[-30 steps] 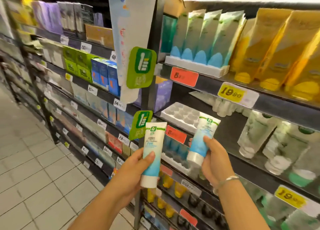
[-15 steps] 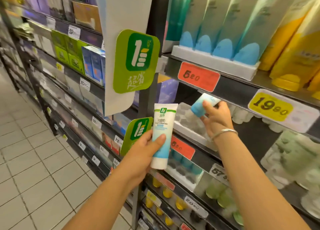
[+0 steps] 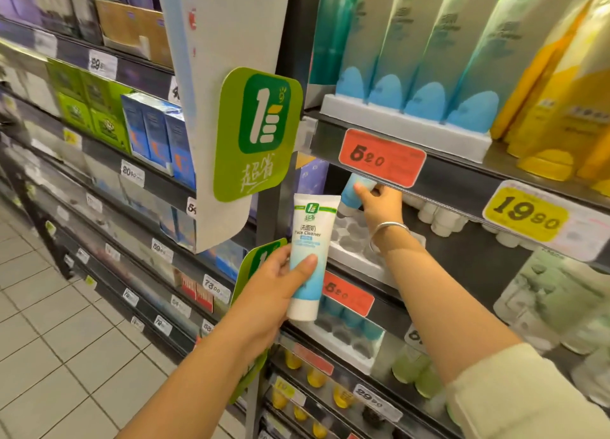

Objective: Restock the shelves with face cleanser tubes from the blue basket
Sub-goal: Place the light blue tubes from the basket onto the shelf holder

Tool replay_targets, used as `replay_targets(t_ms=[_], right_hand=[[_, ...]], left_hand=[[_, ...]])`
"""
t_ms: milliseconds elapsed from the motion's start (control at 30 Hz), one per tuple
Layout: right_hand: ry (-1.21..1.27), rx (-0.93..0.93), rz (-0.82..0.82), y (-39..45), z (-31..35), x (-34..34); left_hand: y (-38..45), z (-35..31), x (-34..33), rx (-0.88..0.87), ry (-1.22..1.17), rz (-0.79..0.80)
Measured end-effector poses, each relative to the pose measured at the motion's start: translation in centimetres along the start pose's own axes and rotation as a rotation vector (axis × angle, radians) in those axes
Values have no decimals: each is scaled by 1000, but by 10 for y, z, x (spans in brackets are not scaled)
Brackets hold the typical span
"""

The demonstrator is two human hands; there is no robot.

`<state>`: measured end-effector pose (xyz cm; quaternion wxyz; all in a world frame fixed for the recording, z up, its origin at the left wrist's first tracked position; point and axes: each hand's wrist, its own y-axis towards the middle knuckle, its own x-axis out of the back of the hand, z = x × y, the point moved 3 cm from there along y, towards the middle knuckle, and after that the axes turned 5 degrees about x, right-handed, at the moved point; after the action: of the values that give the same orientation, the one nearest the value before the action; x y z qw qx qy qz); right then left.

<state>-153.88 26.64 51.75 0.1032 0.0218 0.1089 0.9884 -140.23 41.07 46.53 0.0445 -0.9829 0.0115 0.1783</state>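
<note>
My left hand (image 3: 277, 286) grips a white and blue face cleanser tube (image 3: 310, 253), cap down, in front of the shelf post. My right hand (image 3: 379, 204) reaches under the upper shelf and holds a second blue tube (image 3: 355, 191) over the white slotted tray (image 3: 350, 240) on the middle shelf. That tube's top is partly hidden by the red 5.20 price tag (image 3: 381, 158). Several tray slots show as empty holes. The blue basket is out of view.
Green hanging signs (image 3: 257, 134) stick out from the shelf post beside my left hand. Tall blue-capped tubes (image 3: 429, 105) and yellow tubes (image 3: 544, 124) stand on the shelf above. White caps (image 3: 439, 217) line the middle shelf's back. Another slotted tray (image 3: 343, 339) sits one shelf lower. Tiled floor lies left.
My right hand moved up and into the shelf, carrying its tube from chest height to under the upper shelf edge. My left hand kept its tube and rose slightly; the view came closer.
</note>
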Motion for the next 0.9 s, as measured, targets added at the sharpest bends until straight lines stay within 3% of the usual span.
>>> replay_targets(t_ms=[333, 733, 900], right_hand=[[-279, 33, -19, 10, -18, -4], [-285, -16, 19, 12, -20, -14], [-154, -17, 52, -12, -10, 8]], left_hand=[[1, -2, 6, -16, -5, 30], [7, -7, 5, 12, -14, 25], [19, -7, -3, 38, -12, -40]])
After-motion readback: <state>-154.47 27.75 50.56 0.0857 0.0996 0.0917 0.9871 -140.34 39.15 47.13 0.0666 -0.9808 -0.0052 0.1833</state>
